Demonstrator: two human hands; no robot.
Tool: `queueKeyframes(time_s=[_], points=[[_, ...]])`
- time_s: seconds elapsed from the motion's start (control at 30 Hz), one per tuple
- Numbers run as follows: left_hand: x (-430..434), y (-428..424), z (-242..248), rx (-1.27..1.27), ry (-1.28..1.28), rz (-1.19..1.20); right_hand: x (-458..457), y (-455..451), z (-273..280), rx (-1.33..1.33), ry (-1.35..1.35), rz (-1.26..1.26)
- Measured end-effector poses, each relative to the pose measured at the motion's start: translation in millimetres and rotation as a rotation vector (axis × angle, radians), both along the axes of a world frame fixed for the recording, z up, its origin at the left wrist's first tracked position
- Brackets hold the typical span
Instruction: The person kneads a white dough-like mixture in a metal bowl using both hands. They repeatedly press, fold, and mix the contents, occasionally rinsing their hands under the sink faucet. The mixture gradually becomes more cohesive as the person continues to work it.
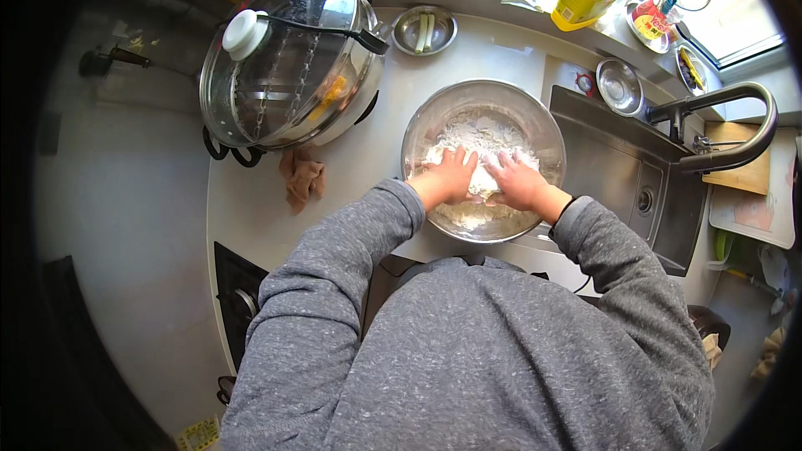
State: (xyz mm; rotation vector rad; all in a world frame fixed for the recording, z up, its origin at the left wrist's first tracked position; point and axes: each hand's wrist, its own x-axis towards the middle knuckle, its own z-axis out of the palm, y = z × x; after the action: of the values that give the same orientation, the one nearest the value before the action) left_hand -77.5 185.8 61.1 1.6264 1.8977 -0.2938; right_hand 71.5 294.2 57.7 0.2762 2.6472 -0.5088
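Note:
Both hands are inside a wide stainless steel bowl (426,119) on the counter. It contains shaggy, floury dough (479,169), with looser white flour (485,128) toward the far side and more crumbs near the front. My left hand (453,174) rests on the left part of the dough, fingers spread. On the right part lies my right hand (519,181), its fingers also apart and dusted with flour. Neither hand is closed around anything, and the undersides of both palms are hidden.
Left of the bowl stands a large steamer pot (357,94) with a tilted glass lid (288,62). A brown cloth (304,178) lies near it. Behind is a small steel bowl (410,28) with pale green stalks (425,31). At right are a sink (608,163) and its arched faucet (767,113).

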Motion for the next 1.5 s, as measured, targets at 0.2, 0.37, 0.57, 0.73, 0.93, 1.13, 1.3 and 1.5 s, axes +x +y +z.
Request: queueKeyframes(time_s=[0.2, 0.37, 0.57, 0.73, 0.93, 1.13, 1.3, 1.5], points=[[2, 0, -26, 0.049, -0.016, 0.026, -6, 6, -21, 0.018, 0.083, 0.011], [-10, 10, -30, 0.055, -0.111, 0.065, -19, 20, -22, -0.033, -0.023, -0.069], [-11, 14, -28, 0.018, -0.109, 0.115, -23, 18, -12, -0.048, -0.027, -0.160], [-11, 14, -13, 0.047, -0.123, 0.164, -22, 14, 9, -0.023, -0.046, -0.195], [-35, 10, 7, 0.243, -0.054, 0.261, -10, 30, 20, 0.046, 0.286, -0.374], [-35, 0, 2, -0.024, 0.062, 0.161, 4, 18, -4, -0.038, 0.114, -0.553], [-41, -6, -7, -0.125, -0.087, 0.149, 31, 6, -15, -0.151, 0.101, -0.544], [-30, -9, -17, -0.101, -0.371, 0.162, 24, 0, -32, -0.099, 0.217, -0.667]])
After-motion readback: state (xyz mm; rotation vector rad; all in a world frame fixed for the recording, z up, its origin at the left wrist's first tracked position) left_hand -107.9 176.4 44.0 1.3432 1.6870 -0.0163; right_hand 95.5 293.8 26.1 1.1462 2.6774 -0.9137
